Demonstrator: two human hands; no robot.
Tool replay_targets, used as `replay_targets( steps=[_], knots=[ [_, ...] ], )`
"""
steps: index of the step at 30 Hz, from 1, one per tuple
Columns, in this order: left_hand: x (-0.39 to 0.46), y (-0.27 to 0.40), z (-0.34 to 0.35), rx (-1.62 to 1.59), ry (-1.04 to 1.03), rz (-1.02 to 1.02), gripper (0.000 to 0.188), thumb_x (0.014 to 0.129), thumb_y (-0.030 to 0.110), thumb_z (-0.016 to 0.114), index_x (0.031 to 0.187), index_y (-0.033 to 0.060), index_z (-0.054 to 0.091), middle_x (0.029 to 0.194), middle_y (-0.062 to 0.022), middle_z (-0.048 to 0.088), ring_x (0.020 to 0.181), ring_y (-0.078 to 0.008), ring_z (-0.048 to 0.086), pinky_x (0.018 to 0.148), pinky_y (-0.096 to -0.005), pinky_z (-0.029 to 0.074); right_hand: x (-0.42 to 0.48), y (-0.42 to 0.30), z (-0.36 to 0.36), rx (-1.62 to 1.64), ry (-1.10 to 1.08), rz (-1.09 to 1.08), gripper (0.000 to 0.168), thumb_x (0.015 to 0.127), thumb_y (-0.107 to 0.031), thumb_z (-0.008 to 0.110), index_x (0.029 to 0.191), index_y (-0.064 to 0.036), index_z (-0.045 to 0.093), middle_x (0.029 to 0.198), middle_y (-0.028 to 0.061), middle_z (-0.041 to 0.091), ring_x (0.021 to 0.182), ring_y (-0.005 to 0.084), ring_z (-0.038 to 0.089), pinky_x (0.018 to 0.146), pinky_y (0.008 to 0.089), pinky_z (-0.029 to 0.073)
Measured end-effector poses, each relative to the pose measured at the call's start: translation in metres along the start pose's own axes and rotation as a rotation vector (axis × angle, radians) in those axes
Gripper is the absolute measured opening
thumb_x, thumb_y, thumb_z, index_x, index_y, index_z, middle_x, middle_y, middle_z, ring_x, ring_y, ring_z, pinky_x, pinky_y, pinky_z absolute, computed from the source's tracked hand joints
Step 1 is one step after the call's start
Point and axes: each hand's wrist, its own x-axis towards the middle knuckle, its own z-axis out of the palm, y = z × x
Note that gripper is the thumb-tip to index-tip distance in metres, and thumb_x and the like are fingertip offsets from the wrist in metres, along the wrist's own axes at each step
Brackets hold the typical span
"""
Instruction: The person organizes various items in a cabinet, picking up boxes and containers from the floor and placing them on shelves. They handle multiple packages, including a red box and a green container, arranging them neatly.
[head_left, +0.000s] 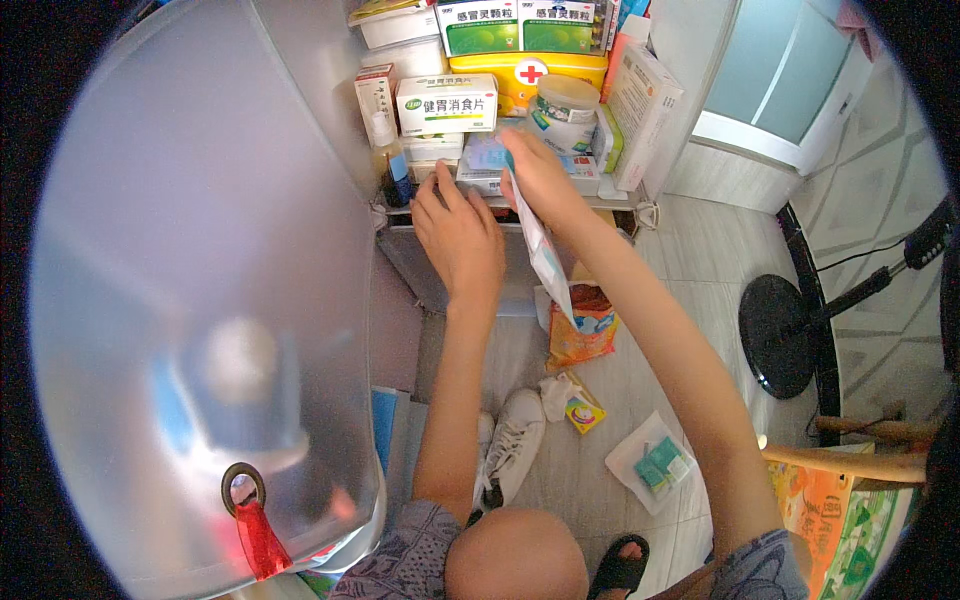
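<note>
My right hand (541, 176) grips a thin, flat plastic packet (541, 251) by its upper end, and the packet hangs down in front of the shelf. To its left, my left hand (461, 232) reaches to the shelf's front edge, fingers spread near a small pale box (429, 169); whether the fingertips touch it I cannot tell. Before my hands lies a flat white medicine box (480, 180). Above it are a white and green medicine box (448, 105) and a clear-lidded jar (562, 116). A spray bottle (391, 165) stands at the left.
A yellow case with a red cross (480, 66) and green-white boxes (480, 30) fill the shelf's back. On the floor lie an orange packet (581, 337), a small yellow box (585, 415), a clear bag (626, 459) and white shoes (517, 435). A black stand base (776, 337) is at right.
</note>
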Motion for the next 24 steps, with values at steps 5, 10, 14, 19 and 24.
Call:
replay_targets(
  steps=[5,10,14,19,24],
  knots=[
    [0.000,0.003,-0.018,-0.334,-0.062,-0.039,0.033,0.097,0.012,0.053,0.127,-0.0016,0.055,0.119,-0.0173,0.056,0.109,-0.0337,0.054,0.098,-0.0439,0.043,-0.044,-0.010,-0.032,-0.079,-0.044,0.053,0.059,0.100,-0.058,0.041,0.118,-0.004,0.058,0.081,0.0053,0.056,0.072,0.0155,0.054,0.067,0.0281,0.042],
    [-0.014,0.012,-0.055,-1.233,-0.511,-0.596,0.043,0.103,0.040,0.045,0.122,0.0043,0.062,0.111,-0.0113,0.069,0.096,-0.0240,0.065,0.089,-0.0354,0.050,-0.087,-0.033,-0.045,0.104,-0.039,0.304,0.073,0.099,-0.063,0.040,0.139,-0.003,0.048,0.121,0.0106,0.060,0.108,0.0206,0.058,0.095,0.0319,0.043],
    [-0.019,0.026,-0.095,-1.439,-0.774,-0.760,0.077,0.098,0.069,0.027,0.139,0.0080,0.047,0.123,-0.0179,0.065,0.103,-0.0341,0.067,0.071,-0.0516,0.058,-0.108,-0.051,-0.064,0.360,-0.096,0.449,0.074,0.101,-0.056,0.045,0.151,-0.002,0.033,0.142,0.0123,0.052,0.121,0.0218,0.057,0.102,0.0337,0.045],
    [-0.038,0.023,-0.098,-1.339,-0.887,-0.664,0.058,0.102,0.053,0.039,0.130,0.0052,0.054,0.107,-0.0135,0.070,0.087,-0.0223,0.071,0.065,-0.0348,0.061,-0.139,-0.016,-0.115,0.069,-0.169,0.340,0.045,0.096,-0.031,0.066,0.129,-0.003,0.056,0.120,0.0067,0.064,0.108,0.0138,0.062,0.094,0.0304,0.051],
    [-0.071,0.035,-0.093,-1.212,-1.067,-0.529,0.030,0.103,0.025,0.051,0.123,0.0046,0.059,0.109,-0.0110,0.070,0.093,-0.0143,0.068,0.069,-0.0281,0.061,-0.198,-0.024,-0.165,-0.014,-0.111,0.324,0.036,0.091,-0.024,0.071,0.120,-0.005,0.062,0.107,0.0038,0.069,0.096,0.0100,0.064,0.089,0.0266,0.051]
  ],
)
